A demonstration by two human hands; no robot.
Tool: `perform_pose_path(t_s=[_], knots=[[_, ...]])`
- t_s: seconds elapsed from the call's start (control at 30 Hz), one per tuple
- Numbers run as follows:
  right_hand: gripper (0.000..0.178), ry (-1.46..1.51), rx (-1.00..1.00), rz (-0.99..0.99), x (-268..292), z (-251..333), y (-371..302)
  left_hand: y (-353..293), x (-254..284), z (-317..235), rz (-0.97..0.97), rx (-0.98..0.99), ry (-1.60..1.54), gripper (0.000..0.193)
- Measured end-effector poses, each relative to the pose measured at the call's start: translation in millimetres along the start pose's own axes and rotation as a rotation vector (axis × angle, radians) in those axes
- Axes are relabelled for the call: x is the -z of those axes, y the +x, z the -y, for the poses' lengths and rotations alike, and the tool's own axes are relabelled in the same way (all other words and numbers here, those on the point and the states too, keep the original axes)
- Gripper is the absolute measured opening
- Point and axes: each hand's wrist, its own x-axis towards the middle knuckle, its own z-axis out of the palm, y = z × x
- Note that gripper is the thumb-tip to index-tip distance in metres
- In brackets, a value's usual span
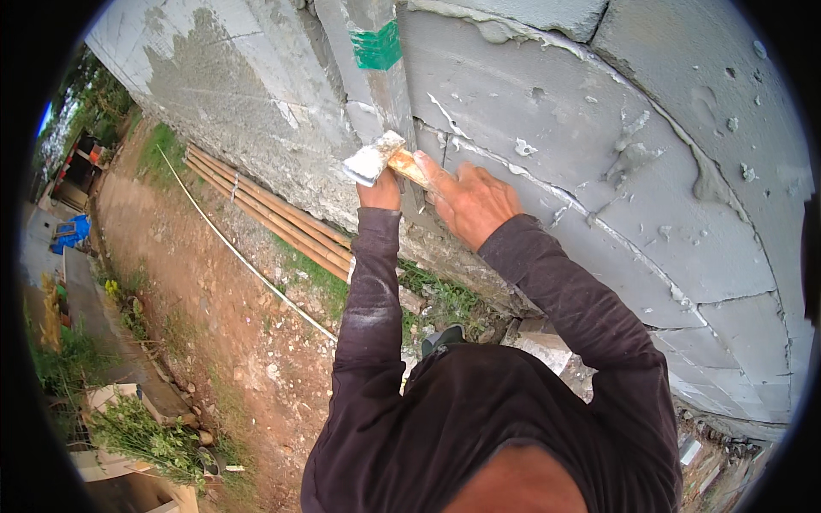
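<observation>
My right hand (477, 203) is wrapped round the wooden handle of a hatchet (373, 159), whose head is coated in white. The hatchet head lies across the view, just in front of my left hand (380, 193). That hand is raised against the wall beside a long grey bar (392, 98), and its fingers are hidden behind the hatchet, so what it grips does not show. The bar runs up along the wall corner and carries a green band (375, 45) near the top of the view.
A grey block wall (547, 111) with rough mortar joints fills the right. Rough plaster (222, 77) covers the wall face at left. Bamboo poles (265, 214) lie along its foot, and a thin white pipe (244, 248) crosses the dirt ground (248, 368).
</observation>
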Motion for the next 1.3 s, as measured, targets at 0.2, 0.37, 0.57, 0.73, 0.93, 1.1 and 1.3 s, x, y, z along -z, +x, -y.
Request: perform_pose_path(t_s=[0.2, 0.37, 0.57, 0.73, 0.93, 1.1, 1.3], knots=[[0.061, 0.026, 0.050, -0.075, -3, -3, -8, -1, 0, -11, 0.113, 0.131, 0.094, 0.029], [0.062, 0.078, 0.110, -0.148, -14, -1, -8, 18, 25, 62, 0.087, -0.286, 0.693, 0.025], [0.060, 0.402, -0.032, -0.192, 14, -12, -25, 17, 23, 24, 0.294, -0.195, 0.327, 0.023], [0.055, 0.648, -0.080, -0.266, 10, -34, -47, 16, 23, -39, 0.226, -0.129, 0.457, 0.039], [0.056, 0.424, 0.070, -0.191, 52, -16, -20, 19, 15, -16, 0.402, -0.122, 0.796, 0.064], [0.059, 0.081, 0.317, -0.275, 54, -6, 14, 26, 22, 34, 0.398, -0.195, 1.008, 0.061], [0.057, -0.082, 0.170, -0.164, 34, -15, 20, 15, 11, -3, 0.365, -0.182, 1.009, 0.055]])
